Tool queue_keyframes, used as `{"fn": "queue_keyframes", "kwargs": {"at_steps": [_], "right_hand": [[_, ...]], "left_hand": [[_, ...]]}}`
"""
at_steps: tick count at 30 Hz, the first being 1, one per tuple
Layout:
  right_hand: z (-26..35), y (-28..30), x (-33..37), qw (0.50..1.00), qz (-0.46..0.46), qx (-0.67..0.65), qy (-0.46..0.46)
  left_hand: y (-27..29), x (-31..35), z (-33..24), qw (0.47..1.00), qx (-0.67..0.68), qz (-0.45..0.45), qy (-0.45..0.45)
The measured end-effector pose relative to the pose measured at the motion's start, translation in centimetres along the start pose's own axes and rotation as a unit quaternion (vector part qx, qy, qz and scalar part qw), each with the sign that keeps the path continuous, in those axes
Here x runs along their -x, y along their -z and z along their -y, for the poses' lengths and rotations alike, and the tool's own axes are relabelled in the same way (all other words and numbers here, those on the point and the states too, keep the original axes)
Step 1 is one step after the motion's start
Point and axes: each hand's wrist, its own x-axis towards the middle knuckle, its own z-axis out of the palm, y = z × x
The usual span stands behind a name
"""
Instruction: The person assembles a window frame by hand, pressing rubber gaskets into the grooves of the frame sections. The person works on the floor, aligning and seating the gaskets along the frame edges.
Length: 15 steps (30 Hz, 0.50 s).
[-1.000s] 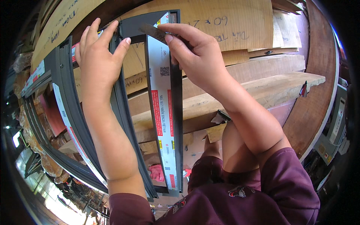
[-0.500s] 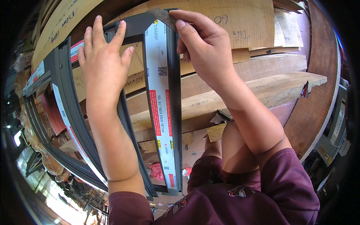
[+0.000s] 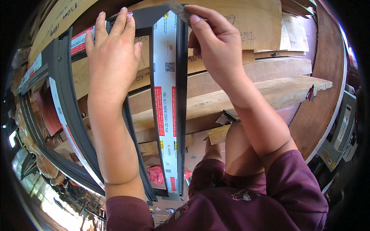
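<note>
A dark grey metal frame [image 3: 182,115] of aluminium-like profiles lies in front of me. White protective film [image 3: 165,42] with red printed patches covers its right upright. My left hand [image 3: 113,57] rests palm down over the far left part of the frame, its fingers stretched out and pointing away. Between thumb and fingers, my right hand [image 3: 216,34] pinches a thin flat grey strip [image 3: 178,10], whose exact kind I cannot tell. The strip is at the frame's far right corner, its tip blurred. The fingers' undersides are hidden.
Wooden boards [image 3: 266,71] lie beneath and beyond the frame. A curved brown wooden edge [image 3: 325,73] runs along the right, with a grey case [image 3: 341,131] beyond it. More dark profiles [image 3: 50,150] stretch along the left. A pink cloth [image 3: 155,175] lies low, near my legs.
My left hand's fingers have drawn closer together, and the hand has shifted slightly right along the frame. My right hand still holds the grey strip at the corner. The view has shifted slightly.
</note>
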Motion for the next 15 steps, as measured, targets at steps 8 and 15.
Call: {"fn": "queue_keyframes", "kwargs": {"at_steps": [8,15], "right_hand": [[-0.3,1.1,-1.2,1.000,-0.016,-0.023,-0.014],[-1.1,1.7,-1.8,0.999,-0.036,-0.040,-0.001]], "left_hand": [[0.2,0.1,3.2,0.984,0.177,0.023,-0.022],[0.6,-0.8,1.4,0.977,0.209,-0.019,0.039]]}}
